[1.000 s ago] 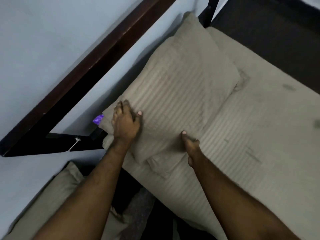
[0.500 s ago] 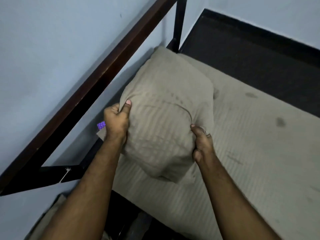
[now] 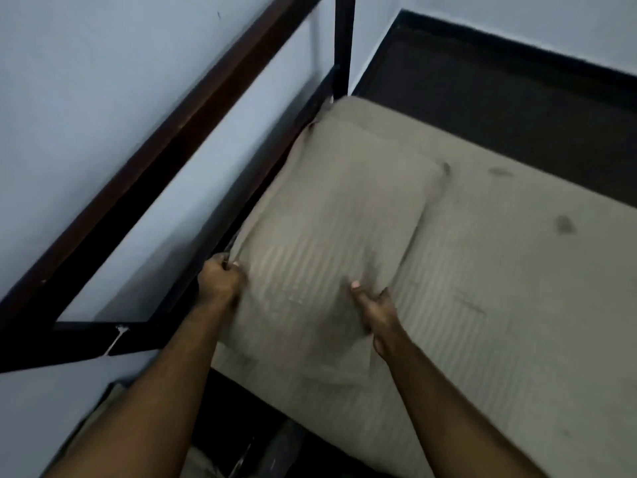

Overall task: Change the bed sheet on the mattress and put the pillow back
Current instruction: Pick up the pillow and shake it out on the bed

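Observation:
A beige striped pillow lies at the head end of the mattress, its far corner against the dark bed frame. My left hand grips the pillow's near left edge with curled fingers. My right hand holds the pillow's near right edge, thumb on top and fingers tucked under. The mattress is covered by a beige striped bed sheet with a few dark spots on it. Motion blur softens the pillow's outline.
A dark wood and metal headboard frame runs diagonally along the pale blue wall on the left. A black post stands at the bed's far corner. Dark floor lies beyond the mattress. More beige cloth shows at the bottom left below the bed.
Both hands gripped the pillow and lifted it, bunching it up. Now it is spread back down flat at the head end, pushed toward the frame, with both hands still on it.

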`<state>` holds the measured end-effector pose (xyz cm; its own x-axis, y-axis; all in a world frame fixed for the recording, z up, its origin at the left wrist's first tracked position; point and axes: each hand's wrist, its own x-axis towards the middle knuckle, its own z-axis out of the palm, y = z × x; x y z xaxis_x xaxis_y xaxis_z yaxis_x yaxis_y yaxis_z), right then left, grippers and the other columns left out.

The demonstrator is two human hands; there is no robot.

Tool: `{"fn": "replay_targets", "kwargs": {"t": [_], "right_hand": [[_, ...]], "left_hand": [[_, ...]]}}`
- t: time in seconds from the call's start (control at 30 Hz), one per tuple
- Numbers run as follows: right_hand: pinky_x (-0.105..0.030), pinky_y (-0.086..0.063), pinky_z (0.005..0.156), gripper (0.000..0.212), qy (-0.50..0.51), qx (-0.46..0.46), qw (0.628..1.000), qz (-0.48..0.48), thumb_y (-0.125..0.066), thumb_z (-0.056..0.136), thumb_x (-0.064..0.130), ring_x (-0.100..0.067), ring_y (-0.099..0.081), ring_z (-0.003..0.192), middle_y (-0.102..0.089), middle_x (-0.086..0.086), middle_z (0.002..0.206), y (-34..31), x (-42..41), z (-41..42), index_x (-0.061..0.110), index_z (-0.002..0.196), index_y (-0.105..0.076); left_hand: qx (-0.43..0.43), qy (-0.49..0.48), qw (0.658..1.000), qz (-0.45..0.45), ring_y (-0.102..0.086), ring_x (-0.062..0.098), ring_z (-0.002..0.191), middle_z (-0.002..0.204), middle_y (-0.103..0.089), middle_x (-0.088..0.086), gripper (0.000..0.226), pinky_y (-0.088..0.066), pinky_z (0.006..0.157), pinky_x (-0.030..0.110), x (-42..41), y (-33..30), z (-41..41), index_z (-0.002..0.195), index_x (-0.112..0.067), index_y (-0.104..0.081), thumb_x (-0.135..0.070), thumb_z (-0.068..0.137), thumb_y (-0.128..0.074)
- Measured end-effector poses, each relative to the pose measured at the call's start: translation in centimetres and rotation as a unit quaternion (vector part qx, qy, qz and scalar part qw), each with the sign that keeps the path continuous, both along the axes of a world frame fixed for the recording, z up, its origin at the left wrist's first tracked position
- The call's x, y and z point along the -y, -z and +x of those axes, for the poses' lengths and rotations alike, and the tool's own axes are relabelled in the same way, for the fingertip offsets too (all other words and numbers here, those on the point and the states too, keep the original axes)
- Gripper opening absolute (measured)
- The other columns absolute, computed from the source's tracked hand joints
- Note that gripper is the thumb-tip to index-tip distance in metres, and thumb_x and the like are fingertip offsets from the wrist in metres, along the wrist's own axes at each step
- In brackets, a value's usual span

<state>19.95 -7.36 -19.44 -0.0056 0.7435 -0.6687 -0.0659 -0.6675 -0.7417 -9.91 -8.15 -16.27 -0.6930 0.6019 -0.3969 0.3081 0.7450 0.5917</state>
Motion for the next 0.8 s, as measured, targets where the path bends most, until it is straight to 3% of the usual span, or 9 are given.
{"fn": "replay_targets", "kwargs": {"t": [0.1,0.23,0.37,0.43,0.5,0.57,0.67,0.73,0.8], "right_hand": [[-0.025,-0.052,0.097,0.081,-0.103,0.057,0.993,0.001,-0.08,0.084,0.044,-0.012,-0.057,0.124,-0.056,0.005,0.143,3.9,3.0,0.5,0.022,0.152,-0.041],[-0.038,-0.046,0.11,0.103,-0.112,0.16,0.981,-0.002,-0.08,0.074,0.062,-0.019,-0.051,0.124,-0.045,0.0,0.139,6.1,6.0,0.4,0.035,0.158,-0.026],[-0.04,-0.046,0.11,0.109,-0.097,0.124,0.985,-0.065,-0.087,0.075,0.046,-0.02,-0.051,0.125,-0.045,-0.007,0.149,5.8,6.7,-0.4,0.022,0.154,-0.016],[-0.036,-0.041,0.112,0.124,-0.164,0.119,0.976,-0.077,-0.091,0.07,0.039,-0.02,-0.045,0.131,-0.035,-0.006,0.155,5.8,6.5,-0.3,0.017,0.155,-0.004],[-0.038,-0.035,0.118,0.144,-0.294,0.152,0.938,-0.101,-0.093,0.068,0.037,-0.025,-0.033,0.145,-0.023,-0.007,0.16,5.8,6.6,0.2,0.014,0.156,0.018],[-0.038,-0.045,0.107,0.122,-0.348,0.228,0.902,-0.11,-0.089,0.075,0.029,-0.033,-0.045,0.138,-0.036,-0.016,0.154,5.7,7.3,0.9,0.006,0.156,0.0],[-0.04,-0.055,0.094,0.087,-0.304,0.269,0.91,-0.082,-0.088,0.076,0.03,-0.032,-0.062,0.115,-0.062,-0.015,0.129,5.3,8.9,1.1,0.003,0.14,-0.037],[-0.031,-0.052,0.092,0.077,-0.309,0.238,0.918,-0.077,-0.088,0.077,0.034,-0.026,-0.061,0.112,-0.062,-0.008,0.124,4.8,10.2,0.2,0.004,0.133,-0.043],[-0.031,-0.051,0.088,0.074,-0.326,0.246,0.91,-0.068,-0.086,0.079,0.038,-0.028,-0.062,0.112,-0.064,-0.012,0.123,4.8,11.9,-0.9,0.004,0.13,-0.044]], "left_hand": [[0.016,-0.013,0.998,-0.063,-0.062,0.035,0.114,0.123,-0.068,0.017,0.035,-0.05,0.101,0.04,2.4,3.6,-0.7,0.128,-0.01,-0.066,-0.015,0.094,-0.064],[0.017,-0.023,0.998,-0.062,-0.059,0.043,0.117,0.126,-0.061,0.026,0.06,-0.049,0.101,0.047,5.3,6.6,0.1,0.136,-0.001,-0.05,-0.032,0.09,-0.072],[0.116,-0.182,0.972,-0.087,-0.051,0.042,0.129,0.146,-0.049,0.02,0.098,-0.047,0.106,0.053,6.8,8.5,0.9,0.151,-0.014,-0.032,-0.057,0.077,-0.079],[0.215,-0.229,0.947,-0.061,-0.059,0.036,0.122,0.139,-0.058,0.011,0.096,-0.051,0.103,0.055,7.7,9.5,0.9,0.147,-0.018,-0.04,-0.063,0.073,-0.079],[0.24,-0.217,0.946,-0.006,-0.065,0.034,0.114,0.127,-0.067,0.01,0.059,-0.053,0.101,0.054,8.6,10.5,0.6,0.127,-0.013,-0.06,-0.051,0.084,-0.075],[0.207,-0.204,0.954,0.077,-0.065,0.033,0.114,0.121,-0.069,0.007,0.03,-0.051,0.103,0.053,9.2,9.8,0.5,0.115,-0.014,-0.064,-0.036,0.095,-0.065],[0.146,-0.192,0.944,0.226,-0.063,0.009,0.1,0.108,-0.068,-0.003,0.019,-0.05,0.098,0.03,9.4,6.1,-0.1,0.111,-0.017,-0.064,-0.031,0.102,-0.055],[0.12,-0.245,0.919,0.283,-0.054,-0.002,0.082,0.09,-0.061,-0.009,0.018,-0.046,0.085,0.018,9.7,4.8,-0.8,0.092,-0.021,-0.059,-0.021,0.106,-0.049],[0.109,-0.312,0.899,0.287,-0.054,-0.003,0.078,0.087,-0.061,-0.011,0.026,-0.046,0.083,0.018,10.0,4.7,-1.4,0.085,-0.021,-0.058,-0.018,0.107,-0.045]]}}
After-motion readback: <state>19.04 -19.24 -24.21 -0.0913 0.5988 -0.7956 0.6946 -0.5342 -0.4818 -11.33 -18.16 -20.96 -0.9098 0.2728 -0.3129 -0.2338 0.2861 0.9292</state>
